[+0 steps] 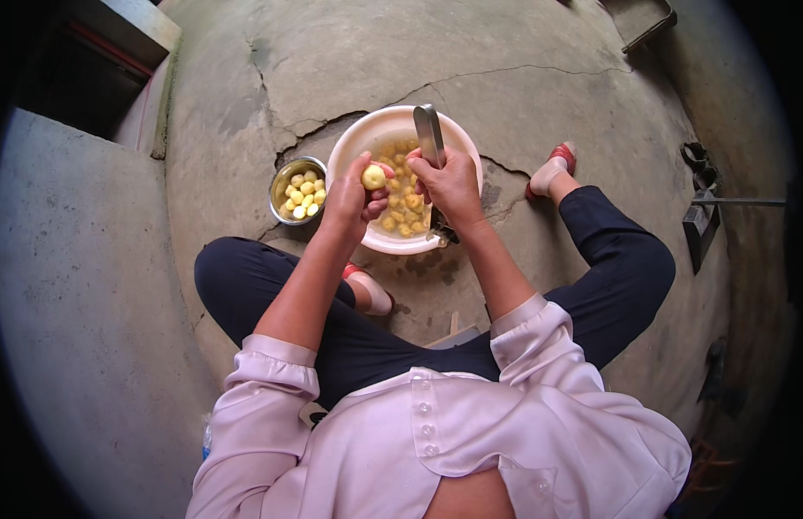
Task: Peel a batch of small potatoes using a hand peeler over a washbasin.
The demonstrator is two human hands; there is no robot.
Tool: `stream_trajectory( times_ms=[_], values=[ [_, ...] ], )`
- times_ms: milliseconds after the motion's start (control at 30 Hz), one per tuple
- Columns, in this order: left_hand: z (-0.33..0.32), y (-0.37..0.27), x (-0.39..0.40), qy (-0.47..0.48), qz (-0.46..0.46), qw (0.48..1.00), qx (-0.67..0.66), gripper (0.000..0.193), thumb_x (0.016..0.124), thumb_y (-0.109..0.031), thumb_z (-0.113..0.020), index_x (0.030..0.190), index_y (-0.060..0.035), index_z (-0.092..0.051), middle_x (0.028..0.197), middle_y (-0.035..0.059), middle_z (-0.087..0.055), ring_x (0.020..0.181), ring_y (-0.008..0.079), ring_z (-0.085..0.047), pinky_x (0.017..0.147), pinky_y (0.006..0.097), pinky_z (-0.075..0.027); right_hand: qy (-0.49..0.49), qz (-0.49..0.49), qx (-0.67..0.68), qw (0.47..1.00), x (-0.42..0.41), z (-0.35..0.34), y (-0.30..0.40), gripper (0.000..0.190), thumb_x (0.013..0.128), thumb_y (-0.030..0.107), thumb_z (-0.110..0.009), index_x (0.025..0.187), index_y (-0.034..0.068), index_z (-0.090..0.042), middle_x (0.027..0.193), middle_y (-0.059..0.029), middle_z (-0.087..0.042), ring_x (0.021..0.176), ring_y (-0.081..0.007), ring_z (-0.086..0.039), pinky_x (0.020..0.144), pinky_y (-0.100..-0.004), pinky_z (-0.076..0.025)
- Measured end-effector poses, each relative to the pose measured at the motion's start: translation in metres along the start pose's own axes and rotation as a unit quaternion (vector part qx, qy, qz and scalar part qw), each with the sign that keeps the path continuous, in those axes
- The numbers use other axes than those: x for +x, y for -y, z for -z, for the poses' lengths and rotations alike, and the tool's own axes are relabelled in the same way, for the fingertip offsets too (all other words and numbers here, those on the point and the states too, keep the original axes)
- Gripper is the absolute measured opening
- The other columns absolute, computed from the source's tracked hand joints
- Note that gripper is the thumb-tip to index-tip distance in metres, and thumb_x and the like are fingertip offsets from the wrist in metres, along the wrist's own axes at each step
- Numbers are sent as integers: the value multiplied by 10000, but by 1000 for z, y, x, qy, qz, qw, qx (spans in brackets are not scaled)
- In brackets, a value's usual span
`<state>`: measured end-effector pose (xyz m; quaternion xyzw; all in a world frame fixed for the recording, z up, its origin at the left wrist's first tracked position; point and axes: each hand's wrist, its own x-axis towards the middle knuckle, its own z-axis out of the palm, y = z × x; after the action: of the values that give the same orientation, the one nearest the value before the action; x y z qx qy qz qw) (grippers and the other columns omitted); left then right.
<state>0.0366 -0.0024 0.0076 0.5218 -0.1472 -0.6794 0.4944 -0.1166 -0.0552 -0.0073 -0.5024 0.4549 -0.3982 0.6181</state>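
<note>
My left hand (351, 198) grips a pale yellow peeled potato (373, 177) between thumb and fingers. Close beside it, my right hand (452, 185) is closed around a flat metal hand tool (428, 133) with a rounded end; its working end is hidden by the fingers. Both hands are above a pale pink plastic basin (352, 139) of cloudy water. Several small yellow-brown potatoes (411, 201) lie in that water. Left of the basin, a stainless steel bowl (276, 204) contains several peeled potatoes (304, 193).
Under everything is a cracked concrete floor (349, 58) with wet spots near the basin. My feet in red sandals (562, 154) flank the basin. A raised concrete ledge (83, 272) runs along the left. Dark objects (701, 220) stand by the right wall, and a dustpan-like container (641, 23) lies far right.
</note>
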Motion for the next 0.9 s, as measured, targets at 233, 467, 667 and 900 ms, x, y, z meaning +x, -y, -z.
stream_trajectory(
  times_ms=[233, 467, 667, 900],
  values=[
    [-1, 8, 6, -71, -20, 997, 38, 381, 971, -441, -422, 888, -83, -523, 592, -13, -402, 426, 66, -324, 380, 194, -227, 64, 150, -116, 980, -5, -12, -5, 181, 785, 159, -685, 751, -7, -619, 603, -139, -597, 532, -245, -594, 533, -348, -465],
    [-11, 10, 0, -109, -80, 982, 130, 398, 967, -479, -416, 914, -95, -507, 624, -26, -428, 473, 59, -348, 416, 199, -271, 37, 266, -269, 925, -12, -15, 1, 180, 793, 131, -678, 721, -5, -584, 687, -155, -572, 647, -316, -564, 629, -419, -445],
    [-7, 13, 5, -123, -52, 978, 160, 355, 971, -459, -411, 868, -133, -506, 589, -57, -407, 428, 46, -295, 390, 206, -212, 24, 304, -325, 895, -17, -20, -1, 140, 746, 92, -682, 715, 14, -569, 688, -165, -568, 672, -352, -575, 623, -430, -461],
    [-14, 9, -2, -163, -61, 974, 146, 392, 970, -458, -394, 912, -93, -524, 600, -5, -443, 450, 73, -378, 397, 222, -277, -12, 352, -297, 888, -18, -24, -6, 137, 738, 93, -673, 745, 13, -562, 717, -157, -595, 636, -301, -626, 588, -402, -510]
  ],
)
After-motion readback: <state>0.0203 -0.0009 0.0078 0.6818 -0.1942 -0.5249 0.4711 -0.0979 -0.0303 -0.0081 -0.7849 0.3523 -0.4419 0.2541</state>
